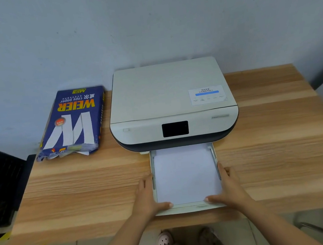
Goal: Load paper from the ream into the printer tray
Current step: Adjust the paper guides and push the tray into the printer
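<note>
A white printer [171, 99] stands at the back of the wooden table, its tray [188, 209] pulled out toward me. White paper [184, 174] lies flat in the tray. My left hand [149, 196] grips the tray's left front corner, thumb on the front rim. My right hand [229, 185] grips the right front corner the same way. A blue ream of copy paper [74, 122] lies left of the printer, its near end torn open.
The wooden table [83, 187] ends just in front of the tray. A dark object [1, 187] sits beyond the table's left edge. A grey wall rises behind the printer. Feet in shoes [164, 241] show below the table edge.
</note>
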A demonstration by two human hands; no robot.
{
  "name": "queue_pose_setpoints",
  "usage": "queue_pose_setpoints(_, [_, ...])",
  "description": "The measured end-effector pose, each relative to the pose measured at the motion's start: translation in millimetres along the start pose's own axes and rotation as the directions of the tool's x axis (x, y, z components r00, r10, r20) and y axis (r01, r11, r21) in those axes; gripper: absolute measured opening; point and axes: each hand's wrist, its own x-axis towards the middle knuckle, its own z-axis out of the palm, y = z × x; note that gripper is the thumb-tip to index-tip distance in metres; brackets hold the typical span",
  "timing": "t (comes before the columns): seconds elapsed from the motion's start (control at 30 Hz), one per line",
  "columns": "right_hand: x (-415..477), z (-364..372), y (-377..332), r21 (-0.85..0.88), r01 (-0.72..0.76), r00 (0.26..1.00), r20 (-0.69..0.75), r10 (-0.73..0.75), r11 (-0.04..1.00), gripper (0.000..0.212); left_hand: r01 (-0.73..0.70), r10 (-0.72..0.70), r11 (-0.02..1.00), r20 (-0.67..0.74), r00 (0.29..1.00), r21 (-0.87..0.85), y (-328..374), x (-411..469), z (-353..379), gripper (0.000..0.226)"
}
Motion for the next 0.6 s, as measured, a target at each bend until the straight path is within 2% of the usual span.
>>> queue_pose_setpoints(0.17, [-2.2,0.7,2.2,0.017,0.006,1.0,0.007,-0.007,1.0,0.134,0.018,-0.018,1.0,0.004,1.0,0.001,1.0,-2.1,1.6,0.118])
queue_pose_setpoints(0.23, [-2.2,-1.0,2.4,0.027,0.005,1.0,0.016,-0.005,1.0,0.131,0.026,-0.026,0.998,0.002,1.0,-0.054,-0.5,-0.9,0.6,0.11])
queue_pose_setpoints(0.37, [-1.6,-6.3,2.5,0.185,0.004,0.999,-0.038,0.003,0.983,0.111,0.0,-0.006,0.99,-0.044,0.999,-0.14,1.5,-1.2,-1.0,0.088])
queue_pose_setpoints(0.47, [-2.9,-6.7,5.1,0.244,0.012,0.999,-0.054,0.001,0.97,0.099,-0.044,0.039,0.993,-0.054,0.998,-0.108,1.5,-4.6,2.5,0.088])
queue_pose_setpoints(0.6, [-4.7,-6.5,7.2,0.236,0.031,0.996,-0.09,-0.01,0.971,0.084,-0.045,0.04,0.995,-0.053,0.998,-0.094,-0.1,-4.8,2.1,0.084])
